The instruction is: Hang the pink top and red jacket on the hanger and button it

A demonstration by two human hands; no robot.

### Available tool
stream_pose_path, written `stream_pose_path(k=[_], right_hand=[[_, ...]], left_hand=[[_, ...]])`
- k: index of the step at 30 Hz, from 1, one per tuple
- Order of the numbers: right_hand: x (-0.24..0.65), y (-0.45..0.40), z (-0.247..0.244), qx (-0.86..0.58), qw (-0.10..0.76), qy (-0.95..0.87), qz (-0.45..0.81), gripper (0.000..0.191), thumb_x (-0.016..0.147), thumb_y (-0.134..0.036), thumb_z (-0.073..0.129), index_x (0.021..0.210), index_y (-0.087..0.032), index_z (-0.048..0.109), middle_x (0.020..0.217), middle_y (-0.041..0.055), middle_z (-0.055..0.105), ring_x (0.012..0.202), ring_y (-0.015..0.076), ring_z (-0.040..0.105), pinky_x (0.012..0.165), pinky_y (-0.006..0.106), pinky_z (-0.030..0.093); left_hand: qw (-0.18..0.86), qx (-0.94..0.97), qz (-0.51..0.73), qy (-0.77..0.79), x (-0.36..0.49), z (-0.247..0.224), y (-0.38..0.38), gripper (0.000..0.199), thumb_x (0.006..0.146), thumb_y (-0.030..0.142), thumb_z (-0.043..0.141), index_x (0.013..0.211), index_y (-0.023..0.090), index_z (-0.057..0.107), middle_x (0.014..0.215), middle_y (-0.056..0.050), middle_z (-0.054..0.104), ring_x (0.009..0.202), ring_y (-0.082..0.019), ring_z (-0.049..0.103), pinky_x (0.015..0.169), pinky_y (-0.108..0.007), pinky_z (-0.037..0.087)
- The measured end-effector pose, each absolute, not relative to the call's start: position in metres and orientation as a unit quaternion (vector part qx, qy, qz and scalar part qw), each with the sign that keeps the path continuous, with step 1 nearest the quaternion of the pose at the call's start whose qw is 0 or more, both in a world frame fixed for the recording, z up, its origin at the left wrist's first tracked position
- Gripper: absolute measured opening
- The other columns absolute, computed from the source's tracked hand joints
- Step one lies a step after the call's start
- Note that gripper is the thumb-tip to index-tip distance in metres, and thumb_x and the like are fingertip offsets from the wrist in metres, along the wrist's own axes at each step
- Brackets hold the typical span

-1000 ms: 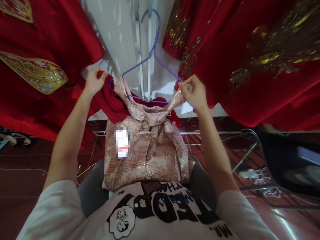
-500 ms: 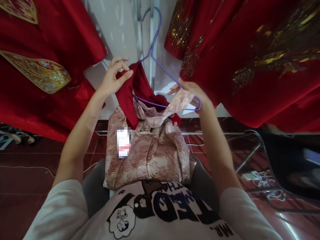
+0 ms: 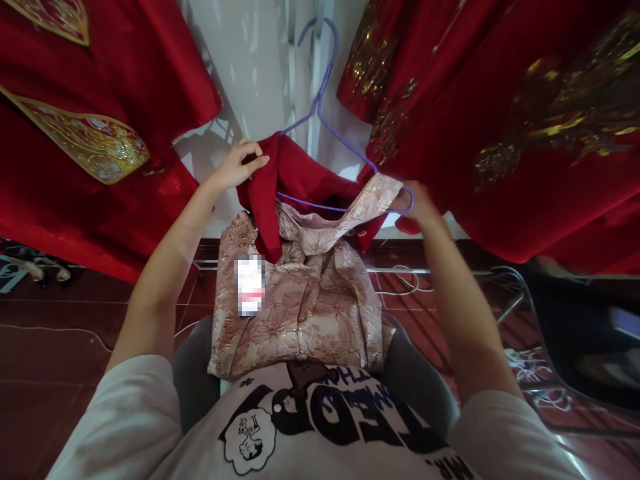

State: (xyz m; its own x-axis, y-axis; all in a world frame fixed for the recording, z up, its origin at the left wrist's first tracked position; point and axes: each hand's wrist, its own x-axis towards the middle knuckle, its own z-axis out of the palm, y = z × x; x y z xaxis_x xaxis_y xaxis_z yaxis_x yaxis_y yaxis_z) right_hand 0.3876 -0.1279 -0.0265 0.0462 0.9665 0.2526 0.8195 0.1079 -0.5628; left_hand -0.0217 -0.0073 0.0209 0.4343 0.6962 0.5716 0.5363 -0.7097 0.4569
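Note:
A purple hanger (image 3: 320, 100) stands upright above my lap, its hook at the top. Over its left arm lies a red garment (image 3: 270, 220), and my left hand (image 3: 244, 163) pinches the edge of it, thumb and fingers closed. On the hanger's right arm hangs a strap of the pink brocade dress (image 3: 295, 313). The rest of this dress, shiny with gold pattern, rests bunched on my lap with a white tag (image 3: 250, 287). My right hand (image 3: 419, 200) is at the hanger's right end, blurred, its fingers hidden behind the strap and red cloth.
Red garments with gold embroidery hang at left (image 3: 110, 147) and right (image 3: 560, 120). A dark chair (image 3: 560, 320) stands at the right, with white cables (image 3: 530, 367) on the tiled floor beside it. Shoes (image 3: 50, 270) are at the far left.
My right hand has moved outward to the right and behind the hanger's end. Red cloth now spreads wider behind the hanger. My left hand still pinches the red edge.

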Motion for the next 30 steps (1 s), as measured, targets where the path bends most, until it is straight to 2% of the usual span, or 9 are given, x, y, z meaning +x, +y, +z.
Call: stream_pose_path(k=[2, 4, 7, 10, 13, 14, 18, 23, 30], right_hand=[[0.408, -0.138, -0.011, -0.694, 0.341, -0.606, 0.187, 0.018, 0.095, -0.024, 0.069, 0.083, -0.012, 0.073, 0.082, 0.0109, 0.072, 0.076, 0.0192, 0.068, 0.076, 0.038, 0.058], [0.418, -0.147, 0.007, -0.699, 0.415, -0.53, 0.239, 0.018, 0.094, -0.016, 0.062, 0.079, -0.016, 0.072, 0.088, 0.0114, 0.075, 0.074, 0.0171, 0.067, 0.074, 0.037, 0.057], [0.409, -0.162, 0.035, -0.671, 0.502, -0.493, 0.232, 0.024, 0.094, -0.015, 0.051, 0.09, -0.022, 0.074, 0.101, 0.0101, 0.076, 0.081, 0.0208, 0.071, 0.075, 0.04, 0.059], [0.381, -0.183, 0.059, -0.62, 0.563, -0.505, 0.21, 0.037, 0.092, -0.009, 0.043, 0.099, -0.023, 0.077, 0.103, 0.0097, 0.076, 0.092, 0.0223, 0.073, 0.09, 0.044, 0.059], [0.352, -0.203, 0.068, -0.62, 0.513, -0.561, 0.198, 0.023, 0.097, -0.022, 0.055, 0.106, -0.021, 0.076, 0.102, 0.0103, 0.074, 0.095, 0.0227, 0.071, 0.094, 0.044, 0.057], [0.345, -0.208, 0.065, -0.634, 0.474, -0.581, 0.19, 0.02, 0.095, -0.028, 0.064, 0.111, -0.02, 0.074, 0.1, 0.0096, 0.072, 0.094, 0.0229, 0.07, 0.093, 0.044, 0.057], [0.325, -0.197, 0.029, -0.704, 0.403, -0.581, 0.061, 0.06, 0.066, -0.027, 0.094, 0.114, -0.015, 0.062, 0.093, 0.0066, 0.064, 0.093, 0.0257, 0.067, 0.091, 0.047, 0.056], [0.28, -0.138, -0.019, -0.585, 0.498, -0.634, 0.091, 0.021, 0.091, -0.03, 0.067, 0.103, -0.022, 0.053, 0.092, 0.0032, 0.059, 0.093, 0.0214, 0.064, 0.094, 0.044, 0.055], [0.231, -0.124, -0.044, -0.418, 0.575, -0.673, 0.205, 0.026, 0.093, -0.045, 0.061, 0.094, -0.026, 0.044, 0.084, -0.0012, 0.047, 0.08, 0.0156, 0.054, 0.082, 0.033, 0.052]], left_hand=[[0.095, 0.841, 0.386, 0.367, -0.02, 0.022, -0.009, 0.048, 0.087, 0.067, 0.071, 0.073, 0.023, 0.056, 0.08, -0.006, 0.06, 0.093, -0.03, 0.066, 0.098, -0.054, 0.053], [0.096, 0.842, 0.387, 0.364, -0.019, 0.021, -0.01, 0.049, 0.087, 0.068, 0.071, 0.072, 0.024, 0.056, 0.079, -0.005, 0.059, 0.09, -0.029, 0.065, 0.097, -0.053, 0.054], [0.099, 0.837, 0.397, 0.363, -0.019, 0.017, -0.009, 0.05, 0.087, 0.071, 0.07, 0.075, 0.024, 0.058, 0.079, -0.005, 0.059, 0.089, -0.028, 0.064, 0.099, -0.051, 0.053], [0.081, 0.83, 0.399, 0.38, -0.021, 0.011, -0.012, 0.052, 0.088, 0.074, 0.067, 0.077, 0.024, 0.059, 0.08, -0.006, 0.059, 0.091, -0.028, 0.063, 0.101, -0.051, 0.051], [0.062, 0.821, 0.395, 0.406, -0.023, 0.007, -0.02, 0.051, 0.091, 0.072, 0.066, 0.078, 0.023, 0.058, 0.083, -0.007, 0.058, 0.094, -0.029, 0.063, 0.102, -0.052, 0.049], [0.059, 0.818, 0.396, 0.413, -0.023, 0.006, -0.023, 0.05, 0.092, 0.071, 0.066, 0.079, 0.023, 0.058, 0.084, -0.007, 0.059, 0.095, -0.029, 0.063, 0.102, -0.052, 0.049], [0.055, 0.804, 0.402, 0.435, -0.016, 0.002, -0.032, 0.047, 0.094, 0.067, 0.066, 0.081, 0.022, 0.058, 0.088, -0.008, 0.06, 0.101, -0.031, 0.064, 0.105, -0.056, 0.046], [0.07, 0.79, 0.396, 0.463, -0.006, -0.003, -0.037, 0.045, 0.098, 0.066, 0.061, 0.085, 0.022, 0.059, 0.094, -0.009, 0.062, 0.11, -0.032, 0.061, 0.11, -0.056, 0.042], [0.041, 0.784, 0.445, 0.43, -0.013, -0.011, -0.037, 0.053, 0.095, 0.077, 0.054, 0.087, 0.024, 0.058, 0.104, -0.01, 0.062, 0.117, -0.033, 0.058, 0.11, -0.054, 0.043]])
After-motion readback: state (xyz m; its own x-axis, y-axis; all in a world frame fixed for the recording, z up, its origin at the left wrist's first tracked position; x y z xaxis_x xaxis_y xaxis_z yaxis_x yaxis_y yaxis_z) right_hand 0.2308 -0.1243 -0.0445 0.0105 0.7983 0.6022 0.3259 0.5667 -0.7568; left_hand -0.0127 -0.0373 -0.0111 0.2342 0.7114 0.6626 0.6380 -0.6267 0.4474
